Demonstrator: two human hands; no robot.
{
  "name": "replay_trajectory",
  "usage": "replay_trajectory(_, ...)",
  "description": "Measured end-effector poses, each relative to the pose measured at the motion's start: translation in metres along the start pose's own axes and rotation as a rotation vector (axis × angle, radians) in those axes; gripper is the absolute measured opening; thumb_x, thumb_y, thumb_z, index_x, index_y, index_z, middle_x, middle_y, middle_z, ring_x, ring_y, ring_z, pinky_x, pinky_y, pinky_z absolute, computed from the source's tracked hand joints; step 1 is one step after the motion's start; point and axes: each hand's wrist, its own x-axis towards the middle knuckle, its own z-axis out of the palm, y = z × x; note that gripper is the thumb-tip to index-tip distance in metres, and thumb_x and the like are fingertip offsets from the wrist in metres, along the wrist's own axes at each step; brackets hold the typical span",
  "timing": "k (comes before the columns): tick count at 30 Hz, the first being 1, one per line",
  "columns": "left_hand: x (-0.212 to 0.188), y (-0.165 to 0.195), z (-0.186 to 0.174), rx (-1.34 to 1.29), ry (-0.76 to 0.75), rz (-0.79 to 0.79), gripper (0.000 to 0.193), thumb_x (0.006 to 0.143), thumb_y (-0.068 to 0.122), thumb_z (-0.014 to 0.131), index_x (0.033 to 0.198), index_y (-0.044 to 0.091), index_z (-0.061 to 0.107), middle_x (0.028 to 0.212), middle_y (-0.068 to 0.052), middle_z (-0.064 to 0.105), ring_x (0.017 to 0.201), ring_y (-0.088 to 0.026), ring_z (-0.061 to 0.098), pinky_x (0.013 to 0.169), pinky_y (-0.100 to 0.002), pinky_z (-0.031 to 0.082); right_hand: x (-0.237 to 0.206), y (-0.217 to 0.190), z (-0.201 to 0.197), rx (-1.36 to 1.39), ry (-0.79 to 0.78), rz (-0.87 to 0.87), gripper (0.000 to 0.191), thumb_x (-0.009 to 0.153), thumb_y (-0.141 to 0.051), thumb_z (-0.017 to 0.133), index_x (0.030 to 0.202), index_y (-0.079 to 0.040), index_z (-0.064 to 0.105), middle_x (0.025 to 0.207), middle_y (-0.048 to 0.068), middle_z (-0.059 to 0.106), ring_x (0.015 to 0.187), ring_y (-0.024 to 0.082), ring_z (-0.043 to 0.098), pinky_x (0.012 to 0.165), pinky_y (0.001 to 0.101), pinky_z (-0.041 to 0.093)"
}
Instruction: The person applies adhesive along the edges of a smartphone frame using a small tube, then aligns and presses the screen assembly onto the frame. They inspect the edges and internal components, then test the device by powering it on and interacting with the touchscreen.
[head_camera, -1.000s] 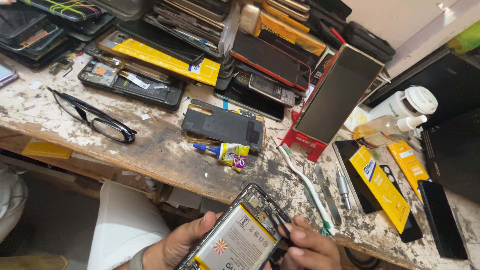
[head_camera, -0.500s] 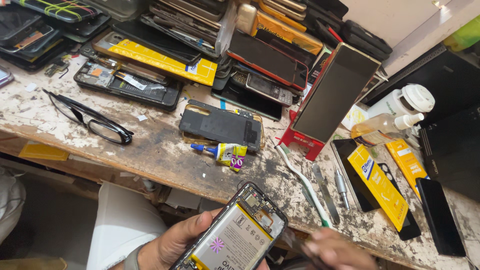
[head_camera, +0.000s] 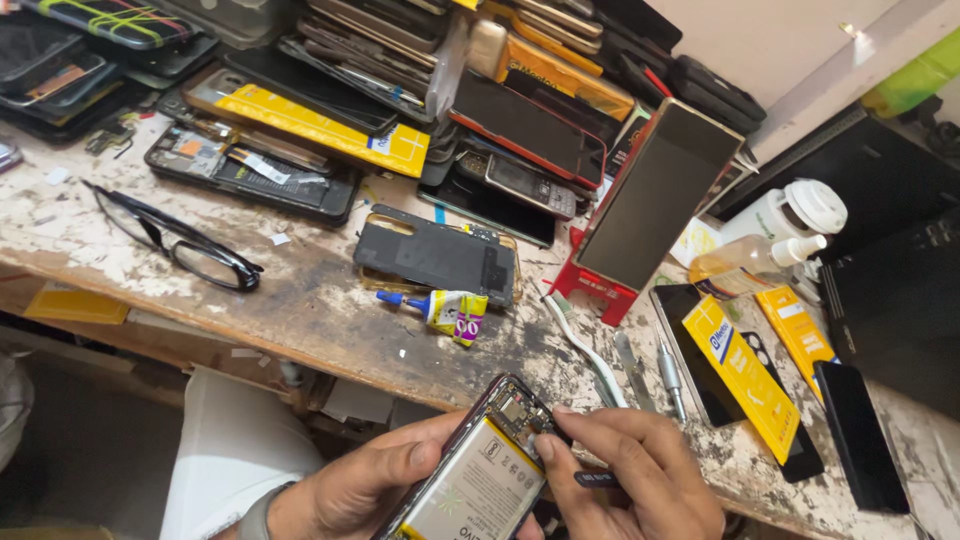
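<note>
My left hand (head_camera: 365, 485) cradles an opened phone (head_camera: 478, 470) from below, its white battery and circuit board facing up, just off the front edge of the workbench (head_camera: 300, 300). My right hand (head_camera: 630, 475) rests over the phone's upper right side, fingers bent, pinching a thin dark tool (head_camera: 598, 479) close to the board. Both hands sit low in the head view, above my lap.
On the bench lie black glasses (head_camera: 185, 245), a glue tube (head_camera: 445, 308), a dark phone back cover (head_camera: 435, 258), a phone propped on a red stand (head_camera: 655, 205), screwdrivers (head_camera: 670, 378), yellow-packaged parts (head_camera: 740, 370), bottles (head_camera: 770, 240) and stacks of phones (head_camera: 380, 60) at the back.
My right hand has come up from the lower edge onto the phone with the dark tool. The phone has shifted slightly right in my left hand.
</note>
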Motion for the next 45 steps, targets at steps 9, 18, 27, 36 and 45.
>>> replay_trajectory(9, 0.001, 0.0, -0.004, -0.026, 0.001, 0.008, 0.104, 0.087, 0.052, 0.077, 0.162, 0.0, 0.028, 0.141, -0.018, 0.058, 0.128, -0.027, 0.063, 0.114, -0.039, 0.049, -0.014, 0.01, 0.006, 0.057, 0.003, 0.033, 0.021, 0.074, -0.004, 0.087, 0.092, -0.007, 0.077, 0.089, 0.01, 0.071, 0.08, 0.014, 0.074, 0.067, 0.0254, 0.062)
replay_trajectory(18, 0.0, 0.0, -0.002, -0.049, -0.013, -0.013, 0.106, 0.087, 0.051, 0.079, 0.164, 0.004, 0.025, 0.146, -0.018, 0.052, 0.132, -0.026, 0.058, 0.116, -0.04, 0.045, -0.016, 0.011, 0.006, 0.08, 0.021, 0.104, 0.021, 0.073, -0.002, 0.085, 0.092, -0.005, 0.075, 0.089, 0.01, 0.071, 0.08, 0.016, 0.074, 0.069, 0.0264, 0.06)
replay_trajectory(27, 0.0, -0.003, -0.005, -0.039, -0.004, -0.015, 0.108, 0.086, 0.054, 0.078, 0.166, 0.005, 0.025, 0.143, -0.017, 0.057, 0.128, -0.025, 0.062, 0.112, -0.037, 0.049, -0.01, 0.008, 0.004, 0.039, 0.042, 0.107, 0.022, 0.073, -0.002, 0.085, 0.092, -0.007, 0.075, 0.09, 0.01, 0.07, 0.082, 0.015, 0.073, 0.069, 0.0249, 0.06)
replay_trajectory(36, -0.001, -0.004, -0.009, -0.085, -0.007, -0.003, 0.102, 0.087, 0.057, 0.076, 0.163, 0.005, 0.032, 0.135, -0.024, 0.06, 0.123, -0.033, 0.065, 0.11, -0.042, 0.052, -0.011, 0.028, 0.01, 0.248, 0.191, 0.338, 0.019, 0.082, 0.003, 0.08, 0.099, -0.003, 0.075, 0.099, 0.006, 0.07, 0.067, 0.004, 0.057, 0.059, 0.0172, 0.045)
replay_trajectory(45, -0.006, 0.0, -0.008, -0.103, 0.024, 0.055, 0.102, 0.084, 0.057, 0.076, 0.16, 0.005, 0.032, 0.136, -0.018, 0.062, 0.123, -0.035, 0.066, 0.107, -0.044, 0.053, 0.001, 0.051, 0.012, -0.044, -0.06, 0.348, 0.02, 0.08, -0.009, 0.082, 0.1, -0.008, 0.079, 0.093, 0.003, 0.073, 0.061, 0.005, 0.058, 0.052, 0.0206, 0.046)
